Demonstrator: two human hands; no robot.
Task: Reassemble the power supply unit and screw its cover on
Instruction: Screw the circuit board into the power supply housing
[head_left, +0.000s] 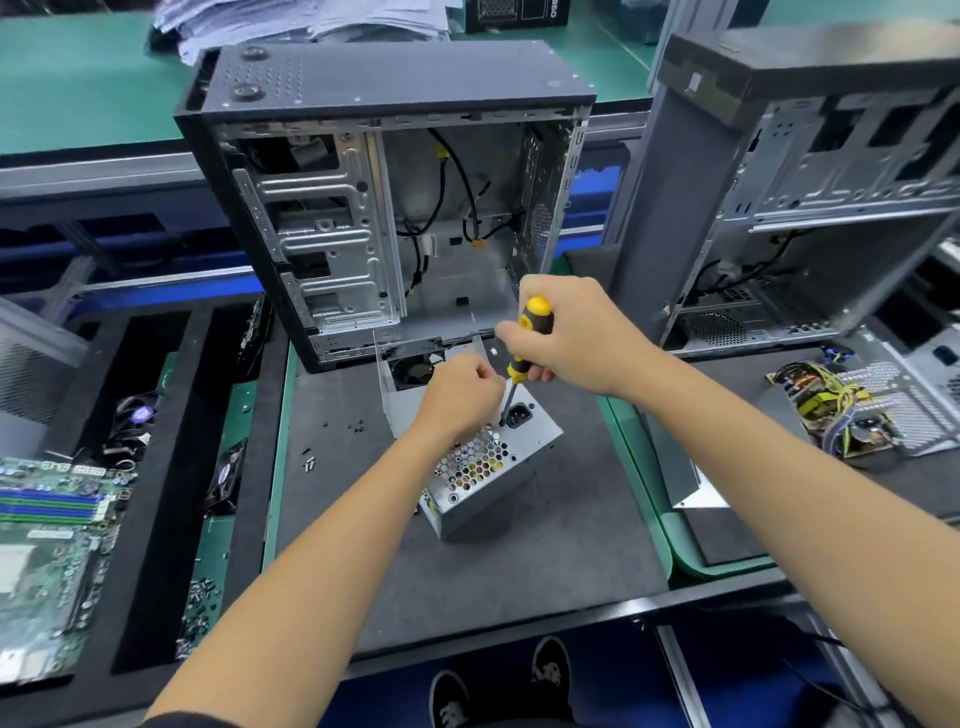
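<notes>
A silver power supply unit (488, 467) lies tilted on the grey mat (493, 582), its honeycomb grille and black power socket facing up. My right hand (566, 332) grips a yellow-and-black screwdriver (527, 338), whose tip meets the unit's face just left of the socket. My left hand (460, 395) sits with curled fingers on the unit's upper edge beside the shaft; what it pinches is hidden. Behind it a silver cover panel (387, 389) with a black fan (413, 371) stands up.
An open computer case (384, 208) stands upright just behind the unit, a second one (789, 197) at the right. Loose screws (332, 441) lie on the mat at the left. A motherboard (47, 525) sits far left, a bare circuit board (836, 410) with wires far right.
</notes>
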